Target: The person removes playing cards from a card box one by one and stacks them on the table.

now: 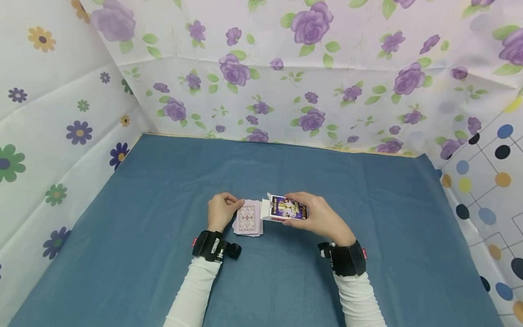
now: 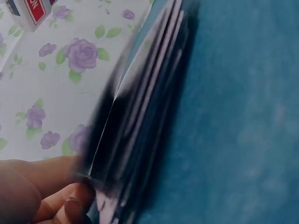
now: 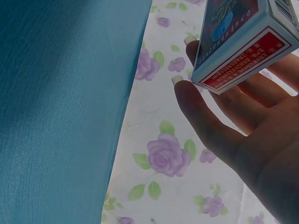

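A loose stack of playing cards (image 1: 248, 220) with red-patterned backs lies face down near the middle of the blue cloth. At its far left corner my left hand (image 1: 220, 212) pinches a playing card between thumb and fingers. The left wrist view has the card edges (image 2: 135, 109) fanned apart, with my fingers (image 2: 58, 179) at their lower end. My right hand (image 1: 320, 218) grips a purple and white card box (image 1: 288, 208), thumb on the near side and fingers on the far side. The box's white end flap stands open toward the stack; its printed base (image 3: 247, 60) shows in the right wrist view.
Blue cloth (image 1: 286, 281) covers the table. A white sheet with purple roses (image 1: 312, 120) hangs behind its far edge. Patterned sheets stand at the left (image 1: 79, 131) and right (image 1: 486, 215) sides. Both wrists wear black camera straps (image 1: 348, 260).
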The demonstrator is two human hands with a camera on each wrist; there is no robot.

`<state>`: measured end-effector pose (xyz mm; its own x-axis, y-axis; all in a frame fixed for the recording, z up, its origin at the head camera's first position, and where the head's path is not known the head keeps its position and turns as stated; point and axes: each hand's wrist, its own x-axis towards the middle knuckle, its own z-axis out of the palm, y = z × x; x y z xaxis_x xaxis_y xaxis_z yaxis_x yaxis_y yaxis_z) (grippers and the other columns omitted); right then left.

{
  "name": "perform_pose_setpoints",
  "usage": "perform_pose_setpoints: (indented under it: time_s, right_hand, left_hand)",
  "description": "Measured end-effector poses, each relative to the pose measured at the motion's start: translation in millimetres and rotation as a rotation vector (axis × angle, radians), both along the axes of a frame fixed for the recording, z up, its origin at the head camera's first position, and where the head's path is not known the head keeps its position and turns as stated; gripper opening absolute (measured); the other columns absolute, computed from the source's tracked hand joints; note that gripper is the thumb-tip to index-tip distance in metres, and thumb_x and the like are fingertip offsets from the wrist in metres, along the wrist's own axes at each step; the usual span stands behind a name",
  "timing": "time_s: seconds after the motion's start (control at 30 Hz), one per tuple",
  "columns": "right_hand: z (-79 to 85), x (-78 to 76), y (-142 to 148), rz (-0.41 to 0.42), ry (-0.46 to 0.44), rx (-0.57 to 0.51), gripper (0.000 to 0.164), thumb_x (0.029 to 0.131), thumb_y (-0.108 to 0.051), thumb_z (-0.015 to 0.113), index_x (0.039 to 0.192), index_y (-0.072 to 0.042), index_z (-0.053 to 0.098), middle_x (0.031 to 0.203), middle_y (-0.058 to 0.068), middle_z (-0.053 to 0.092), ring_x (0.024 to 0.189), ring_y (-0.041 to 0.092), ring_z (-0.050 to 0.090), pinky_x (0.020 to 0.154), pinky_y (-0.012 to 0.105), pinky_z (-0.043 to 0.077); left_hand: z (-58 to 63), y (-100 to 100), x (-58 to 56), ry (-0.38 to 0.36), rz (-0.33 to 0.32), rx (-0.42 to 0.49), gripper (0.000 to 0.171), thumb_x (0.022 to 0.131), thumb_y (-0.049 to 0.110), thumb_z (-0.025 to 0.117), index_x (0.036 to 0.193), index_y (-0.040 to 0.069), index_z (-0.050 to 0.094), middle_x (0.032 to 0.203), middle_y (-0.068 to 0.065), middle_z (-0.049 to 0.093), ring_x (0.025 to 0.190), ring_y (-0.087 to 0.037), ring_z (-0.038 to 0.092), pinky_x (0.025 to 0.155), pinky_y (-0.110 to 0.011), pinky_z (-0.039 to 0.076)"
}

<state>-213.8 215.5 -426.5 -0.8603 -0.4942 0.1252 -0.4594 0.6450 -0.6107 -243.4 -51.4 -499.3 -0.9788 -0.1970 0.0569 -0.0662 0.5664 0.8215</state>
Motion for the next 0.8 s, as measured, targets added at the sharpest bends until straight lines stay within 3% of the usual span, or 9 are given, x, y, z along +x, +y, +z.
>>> perform_pose_setpoints:
  time_s: [0.23,0.33,0.43,0.53,0.6,0.63,0.73,0.8]
  right_hand:
    - [0.3,0.9,-0.9,-0.006,-0.008,0.022,0.062,0.081,-0.033,0.078,0.134,-0.008,0.057,0.130,0.012,0.061,0.105,0.022,0.059,0.082,0.035,0.048]
    - [-0.6,1.2,-1.2,-0.005,-0.009,0.017,0.062,0.081,-0.033,0.079,0.134,-0.008,0.057,0.128,0.012,0.062,0.104,0.021,0.059,0.082,0.035,0.048]
    - [-2.1,1.1,-1.7,0.005,-0.009,0.007,0.062,0.081,-0.034,0.079,0.133,-0.007,0.058,0.128,0.011,0.063,0.102,0.019,0.059,0.081,0.034,0.048]
    - [-3.7,0.3,-1.9,0.015,-0.006,0.000,0.062,0.081,-0.034,0.078,0.133,-0.007,0.058,0.127,0.011,0.063,0.100,0.018,0.060,0.080,0.033,0.049]
    - [-4.3,-0.2,-1.5,0.017,-0.008,-0.001,0.062,0.082,-0.034,0.078,0.133,-0.006,0.057,0.127,0.011,0.063,0.100,0.017,0.060,0.079,0.032,0.049]
    - [-4.4,-0.5,-1.2,0.016,-0.009,0.000,0.062,0.082,-0.034,0.078,0.134,-0.006,0.057,0.128,0.011,0.063,0.100,0.018,0.060,0.079,0.032,0.049]
    - [-4.4,-0.7,-0.8,0.012,-0.007,0.007,0.062,0.082,-0.034,0.078,0.134,-0.007,0.057,0.128,0.012,0.062,0.102,0.019,0.061,0.079,0.032,0.049]
    - [-3.9,-0.6,-1.1,0.010,-0.001,0.008,0.062,0.082,-0.033,0.078,0.134,-0.007,0.057,0.128,0.012,0.062,0.103,0.020,0.061,0.079,0.033,0.050]
  left_hand:
    - [1.8,-0.9,-0.7,0.001,-0.039,-0.013,0.019,0.087,0.021,0.073,0.083,0.002,0.070,0.066,-0.011,0.062,0.056,-0.016,0.050,0.055,-0.027,0.038]
    - [4.4,-0.2,0.6,0.058,-0.074,0.025,0.020,0.092,0.023,0.067,0.092,0.003,0.070,0.071,-0.011,0.062,0.057,-0.016,0.048,0.057,-0.028,0.037]
    - [4.8,0.9,0.7,0.181,-0.203,0.148,0.024,0.096,0.027,0.061,0.105,0.007,0.069,0.078,-0.007,0.062,0.062,-0.012,0.044,0.061,-0.028,0.034]
    - [19.3,5.8,5.5,0.237,-0.400,0.266,0.025,0.096,0.029,0.061,0.110,0.009,0.069,0.081,-0.004,0.059,0.064,-0.014,0.041,0.061,-0.029,0.033]
    - [33.6,9.9,11.1,0.207,-0.504,0.289,0.023,0.096,0.029,0.061,0.108,0.011,0.070,0.077,-0.003,0.056,0.063,-0.014,0.038,0.059,-0.029,0.031]
    - [44.3,12.9,15.4,0.168,-0.518,0.273,0.020,0.095,0.026,0.063,0.104,0.011,0.072,0.075,-0.003,0.056,0.061,-0.015,0.039,0.058,-0.029,0.032]
    - [66.2,19.9,25.3,0.038,-0.511,0.178,0.014,0.093,0.020,0.066,0.095,0.009,0.074,0.070,-0.006,0.057,0.057,-0.015,0.041,0.056,-0.027,0.033]
    - [69.6,23.3,27.6,-0.027,-0.483,0.137,0.012,0.091,0.016,0.068,0.092,0.007,0.075,0.069,-0.006,0.059,0.056,-0.013,0.042,0.055,-0.026,0.034]
